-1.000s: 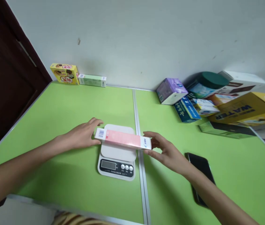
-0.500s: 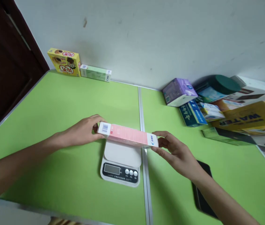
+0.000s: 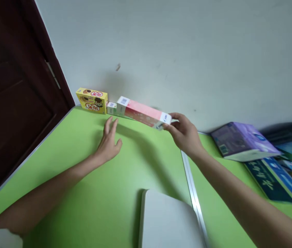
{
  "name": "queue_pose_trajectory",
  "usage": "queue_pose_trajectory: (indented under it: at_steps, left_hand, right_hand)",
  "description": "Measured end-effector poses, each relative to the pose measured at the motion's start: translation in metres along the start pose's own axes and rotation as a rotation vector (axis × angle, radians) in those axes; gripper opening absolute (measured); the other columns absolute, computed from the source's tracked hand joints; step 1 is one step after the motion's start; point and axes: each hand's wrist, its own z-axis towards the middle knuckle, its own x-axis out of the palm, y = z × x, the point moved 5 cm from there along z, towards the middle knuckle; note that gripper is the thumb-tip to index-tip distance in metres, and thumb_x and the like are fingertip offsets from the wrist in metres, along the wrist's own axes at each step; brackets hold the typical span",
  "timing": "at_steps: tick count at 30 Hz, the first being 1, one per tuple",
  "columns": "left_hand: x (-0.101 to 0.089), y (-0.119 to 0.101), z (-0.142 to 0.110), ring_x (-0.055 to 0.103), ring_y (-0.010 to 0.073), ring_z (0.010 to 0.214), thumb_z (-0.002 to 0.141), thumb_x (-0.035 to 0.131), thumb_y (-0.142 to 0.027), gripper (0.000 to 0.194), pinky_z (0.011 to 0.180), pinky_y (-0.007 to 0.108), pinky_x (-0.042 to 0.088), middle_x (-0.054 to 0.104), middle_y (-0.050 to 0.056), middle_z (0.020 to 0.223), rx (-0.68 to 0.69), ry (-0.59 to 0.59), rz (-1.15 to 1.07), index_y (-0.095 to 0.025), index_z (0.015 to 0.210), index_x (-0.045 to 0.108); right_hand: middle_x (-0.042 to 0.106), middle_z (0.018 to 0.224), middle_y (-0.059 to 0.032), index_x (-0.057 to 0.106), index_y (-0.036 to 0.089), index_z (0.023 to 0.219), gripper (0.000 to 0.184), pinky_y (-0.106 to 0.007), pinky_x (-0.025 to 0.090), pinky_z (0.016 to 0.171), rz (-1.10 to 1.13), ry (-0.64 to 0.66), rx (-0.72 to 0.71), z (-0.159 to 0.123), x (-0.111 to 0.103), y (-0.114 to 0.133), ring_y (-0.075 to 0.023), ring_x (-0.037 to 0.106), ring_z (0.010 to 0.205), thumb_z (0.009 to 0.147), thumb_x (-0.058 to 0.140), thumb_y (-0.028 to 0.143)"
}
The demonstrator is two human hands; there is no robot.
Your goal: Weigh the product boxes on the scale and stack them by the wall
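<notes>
My right hand grips the right end of a long pink and white box, holding it raised near the wall. Behind the pink box, and partly hidden by it, lies a slim green and white box at the table's back edge. My left hand is empty, fingers apart, over the green tabletop and a little below those boxes. A yellow snack box stands against the wall, beside the green box's left end. Low in the view is the white kitchen scale, its near part cut off.
On the right, a purple box and a dark green and blue box stand with other packages. A metal strip runs down the green table. A dark door is at the left.
The pink box has gone from above the scale to the back edge by the green box. My left hand has let go of it; my right hand keeps hold. The view has shifted.
</notes>
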Motion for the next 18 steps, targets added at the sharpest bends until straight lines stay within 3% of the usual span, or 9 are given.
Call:
queue_pose_trajectory:
  at_steps: [4, 7, 13, 18]
  left_hand:
    - [0.025, 0.019, 0.043, -0.009, 0.0312, 0.145, 0.081, 0.052, -0.017, 0.075, 0.116, 0.054, 0.011, -0.004, 0.011, 0.158, 0.067, 0.06, 0.186, -0.023, 0.147, 0.016]
    - [0.04, 0.039, 0.075, -0.01, 0.0312, 0.144, 0.084, 0.051, -0.021, 0.072, 0.115, 0.056, 0.01, -0.004, 0.01, 0.159, 0.046, 0.04, 0.263, -0.023, 0.148, 0.018]
    - [0.062, 0.061, 0.095, -0.011, 0.0332, 0.144, 0.086, 0.052, -0.029, 0.073, 0.113, 0.059, 0.005, -0.004, 0.016, 0.158, 0.017, 0.05, 0.441, -0.017, 0.149, 0.017]
    - [0.057, 0.057, 0.094, -0.012, 0.0323, 0.144, 0.085, 0.052, -0.03, 0.076, 0.114, 0.055, 0.008, -0.006, 0.013, 0.158, 0.014, 0.051, 0.491, -0.018, 0.149, 0.015]
  right_hand:
    - [0.063, 0.095, -0.0069, 0.054, 0.018, 0.105, 0.034, -0.036, 0.049, 0.066, -0.059, 0.011, -0.081, 0.064, 0.034, -0.002, -0.0187, 0.059, 0.071, 0.074, 0.058, 0.031]
    - [0.059, 0.108, -0.0107, 0.056, 0.016, 0.105, 0.033, -0.038, 0.05, 0.069, -0.137, -0.024, -0.06, 0.087, 0.056, -0.014, -0.0164, 0.057, 0.068, 0.074, 0.056, 0.025]
    - [0.06, 0.098, -0.007, 0.047, 0.018, 0.116, 0.039, -0.033, 0.051, 0.064, -0.105, -0.081, -0.035, 0.09, 0.072, -0.042, -0.0161, 0.057, 0.065, 0.079, 0.055, 0.025]
    - [0.063, 0.102, -0.0074, 0.045, 0.02, 0.119, 0.036, -0.034, 0.05, 0.072, -0.192, -0.123, -0.015, 0.089, 0.077, -0.037, -0.0188, 0.061, 0.073, 0.084, 0.052, 0.022]
